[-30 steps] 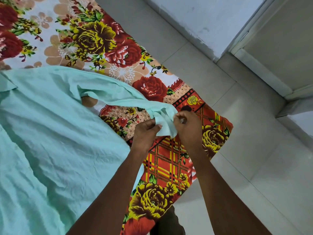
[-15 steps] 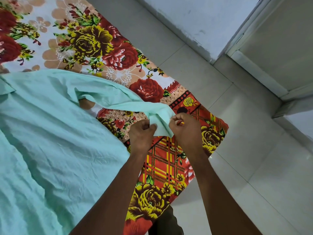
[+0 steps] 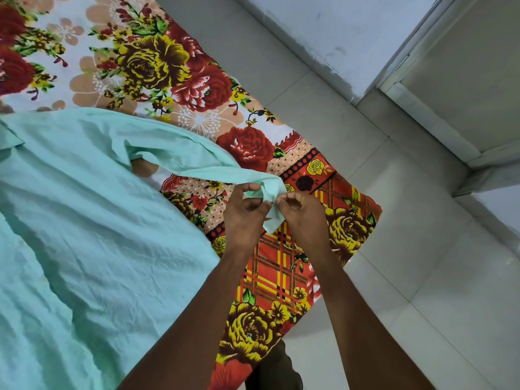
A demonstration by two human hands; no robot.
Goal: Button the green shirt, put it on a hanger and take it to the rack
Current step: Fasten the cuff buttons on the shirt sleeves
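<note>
Lying spread flat across the left half of the view, the green shirt, its wrinkled pale mint body covering most of the floral bedsheet there, with part of the collar just showing at the far left edge. Stretching rightward from the shirt's shoulder, one sleeve, lifted off the sheet and narrowing toward its cuff near the middle of the view. Closing on the left side of that cuff, the left hand, fingers curled and thumb pressing the fabric, forearm reaching in from the bottom centre. Meeting it just beside, the right hand, fingertips pinched together on the cuff's other edge, so that both hands are touching the cloth and nearly touching each other; whether a button is between the fingers cannot be told, the folds hiding it. Hanging down between the two wrists, a small corner of the cuff. Running beneath the hands, the sheet's red and yellow plaid border with large roses, ending at the bed's corner. Spreading beyond to the right, the pale tiled floor, meeting a scuffed white wall and a light door frame in the upper right.
</note>
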